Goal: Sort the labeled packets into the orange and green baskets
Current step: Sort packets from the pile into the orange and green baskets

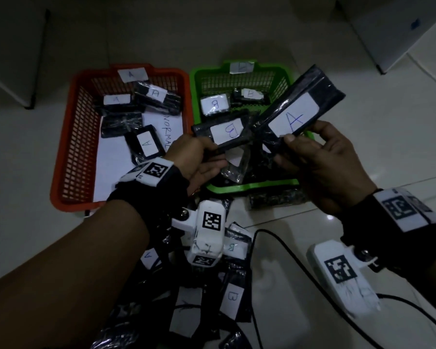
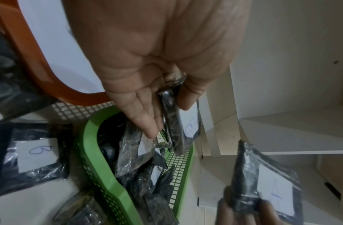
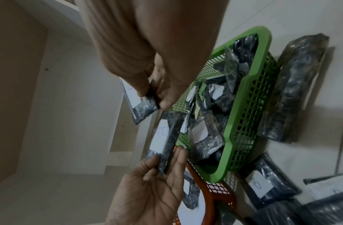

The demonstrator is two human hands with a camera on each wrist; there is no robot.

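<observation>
Across the middle of the head view, the orange basket [image 1: 68, 137] is sitting at centre left and the green basket [image 1: 199, 79] is touching it at centre right. Each is wearing a paper tag on its far wall, A on the orange and B on the green, presumably to show where each letter belongs. Dark packets marked A are already lying in the orange one and packets marked B in the green.

Along the bottom of the frame, an unsorted heap of packets [image 1: 227, 298] is spreading over the pale floor [image 1: 363, 137] between the forearms, some showing A, some B.

Over the green basket, both hands are holding packets with the labels turned upward, probably so the letters can be read. The left hand [image 1: 199, 162] is pinching the B packet [image 1: 224, 134] by its near end, thumb on top. The right hand [image 1: 322, 162] is gripping the A packet [image 1: 297, 114] by its lower corner, tilting it up toward the upper right.

The B packet seems ready to drop where it is; the A packet looks bound leftward for the orange basket.
</observation>
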